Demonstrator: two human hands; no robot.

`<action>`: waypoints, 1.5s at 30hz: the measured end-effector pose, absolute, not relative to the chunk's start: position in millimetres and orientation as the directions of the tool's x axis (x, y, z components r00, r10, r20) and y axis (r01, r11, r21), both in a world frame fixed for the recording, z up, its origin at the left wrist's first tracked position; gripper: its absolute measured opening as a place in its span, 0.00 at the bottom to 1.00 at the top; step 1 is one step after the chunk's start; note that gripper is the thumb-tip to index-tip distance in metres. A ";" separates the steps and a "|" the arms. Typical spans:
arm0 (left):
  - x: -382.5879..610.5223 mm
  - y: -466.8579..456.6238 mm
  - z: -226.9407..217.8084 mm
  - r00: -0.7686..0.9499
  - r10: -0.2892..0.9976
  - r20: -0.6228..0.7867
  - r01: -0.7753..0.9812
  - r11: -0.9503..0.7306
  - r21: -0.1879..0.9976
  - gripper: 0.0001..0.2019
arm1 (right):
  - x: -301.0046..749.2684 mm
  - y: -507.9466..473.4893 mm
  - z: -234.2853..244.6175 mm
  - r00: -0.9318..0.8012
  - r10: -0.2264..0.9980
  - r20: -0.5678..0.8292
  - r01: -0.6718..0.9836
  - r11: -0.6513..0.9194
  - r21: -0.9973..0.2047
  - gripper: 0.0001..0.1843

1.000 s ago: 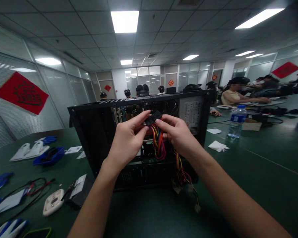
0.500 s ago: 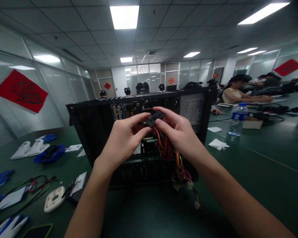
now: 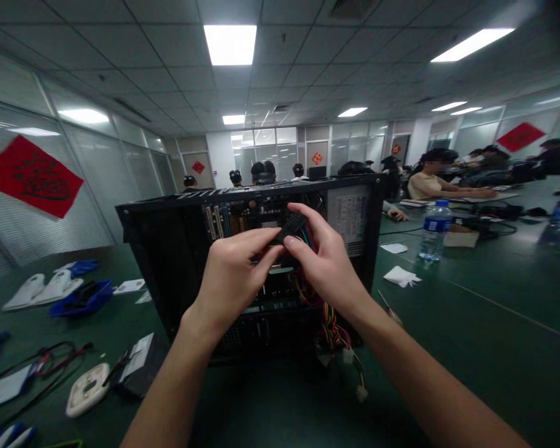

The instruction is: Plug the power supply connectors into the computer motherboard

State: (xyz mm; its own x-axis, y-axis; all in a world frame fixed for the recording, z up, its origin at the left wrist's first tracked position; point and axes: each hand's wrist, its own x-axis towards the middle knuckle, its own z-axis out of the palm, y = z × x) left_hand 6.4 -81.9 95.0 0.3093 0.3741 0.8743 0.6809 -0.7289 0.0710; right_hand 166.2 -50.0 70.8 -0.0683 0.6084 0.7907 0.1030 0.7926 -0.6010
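Note:
Between my two hands is a black multi-pin power connector (image 3: 293, 225), held in front of an open computer case (image 3: 154, 249). My left hand (image 3: 233, 267) pinches its left end with thumb and fingertips. My right hand (image 3: 320, 252) grips the other end, thumb in front and index finger behind. Coloured wires run down from the connector behind my right hand. A bundle of power cables (image 3: 330, 326) with white plugs hangs over the case's lower edge. The power supply (image 3: 350, 214) sits at the upper right inside the case. Part of the motherboard (image 3: 236, 221) shows above my left hand.
On the left of the green table lie a blue tray (image 3: 81, 298), white gloves (image 3: 44, 289), thin cables, a white device (image 3: 88, 391) and a black box (image 3: 140, 367). To the right are a water bottle (image 3: 434, 231), a crumpled tissue (image 3: 401, 275) and a screwdriver (image 3: 390, 308). People sit further back.
Both hands stay on the connector, which is turned more upright, with the fingers slightly shifted. The whole view has shifted a little, and the screwdriver on the right is now visible.

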 end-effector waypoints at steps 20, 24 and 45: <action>13.3 -88.2 91.8 0.318 0.277 0.907 0.696 -0.718 -0.025 0.12 | 163.0 -57.2 63.5 0.006 0.503 0.864 0.094 0.860 -0.501 0.26; 6.1 -92.3 96.6 0.334 0.298 0.894 0.736 -0.675 -0.051 0.11 | 158.2 -59.0 61.2 0.004 0.544 0.839 0.002 0.839 -0.544 0.25; 30.0 -82.7 76.9 0.268 0.260 0.928 0.812 -0.579 -0.072 0.16 | 156.8 -53.7 63.2 0.123 0.555 0.823 -0.046 0.831 -0.554 0.22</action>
State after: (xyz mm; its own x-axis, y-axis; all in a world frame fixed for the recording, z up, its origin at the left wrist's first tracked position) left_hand 30.0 -82.7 76.9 0.2677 0.2601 0.9277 0.8120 -0.5792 -0.0719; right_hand 156.8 -53.7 63.2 0.1235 0.5552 0.8225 -0.0455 0.8312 -0.5542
